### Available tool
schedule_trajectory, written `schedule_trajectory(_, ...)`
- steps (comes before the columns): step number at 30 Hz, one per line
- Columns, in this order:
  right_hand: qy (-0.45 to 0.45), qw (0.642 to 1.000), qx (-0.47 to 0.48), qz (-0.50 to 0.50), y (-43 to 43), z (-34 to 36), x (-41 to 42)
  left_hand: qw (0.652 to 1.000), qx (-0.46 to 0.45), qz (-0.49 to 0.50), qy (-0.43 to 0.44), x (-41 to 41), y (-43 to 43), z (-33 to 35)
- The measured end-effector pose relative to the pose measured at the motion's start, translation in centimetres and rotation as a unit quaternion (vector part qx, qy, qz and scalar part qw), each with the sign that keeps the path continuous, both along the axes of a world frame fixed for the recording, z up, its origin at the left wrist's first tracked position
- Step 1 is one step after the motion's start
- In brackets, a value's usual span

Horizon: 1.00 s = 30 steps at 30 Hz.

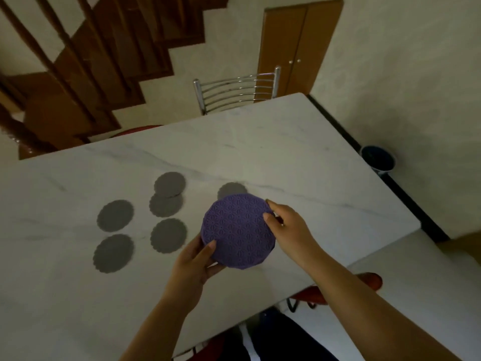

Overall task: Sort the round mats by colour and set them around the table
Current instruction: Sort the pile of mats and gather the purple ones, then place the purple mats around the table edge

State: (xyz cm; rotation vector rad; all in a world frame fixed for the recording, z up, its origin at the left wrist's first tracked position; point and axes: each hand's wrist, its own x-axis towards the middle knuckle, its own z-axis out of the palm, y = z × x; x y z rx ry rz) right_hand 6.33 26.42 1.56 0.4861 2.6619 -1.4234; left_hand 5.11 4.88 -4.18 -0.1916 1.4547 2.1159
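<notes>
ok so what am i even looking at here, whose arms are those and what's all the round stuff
There is no machine here. One camera sits on a person's head, looking down, so the arms are the person's own. The left hand and right hand hold a stack of purple mats between them, above a white marble table. Six grey round mats lie on the table to the left and behind; two of them overlap, and one is half hidden behind the purple ones. A metal chair stands at the far side.

Five scalloped mats [166, 204] lie on the table [299, 157], left of the patterned mat [236, 230]. A sixth [231, 191] lies just behind it. A chair [235, 89] stands beyond the table.
</notes>
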Motion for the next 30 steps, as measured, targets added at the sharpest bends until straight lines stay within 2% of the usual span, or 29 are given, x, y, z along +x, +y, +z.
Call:
schedule_trajectory(4, 0.008, 0.999, -0.039, -0.03, 3.0, 0.2, 2.0, 1.0, 0.004, 0.014, -0.002, 1.4, 3.1, 0.2)
schedule_trajectory(10, 0.029, 0.998, -0.062, -0.001, 11.2, 0.3, 4.2, 0.999, -0.004, 0.038, 0.018, 4.0, 11.3, 0.5)
schedule_trajectory(19, 0.009, 0.997, -0.056, 0.054, 25.8, 1.8, 6.6, 0.996, 0.007, 0.087, 0.003, 8.9, 26.4, 0.8)
schedule_trajectory(30, 0.049, 0.994, -0.101, 0.019, 31.1, 1.7, 7.0, 0.998, 0.01, 0.063, 0.008, 7.7, 31.4, 2.0)
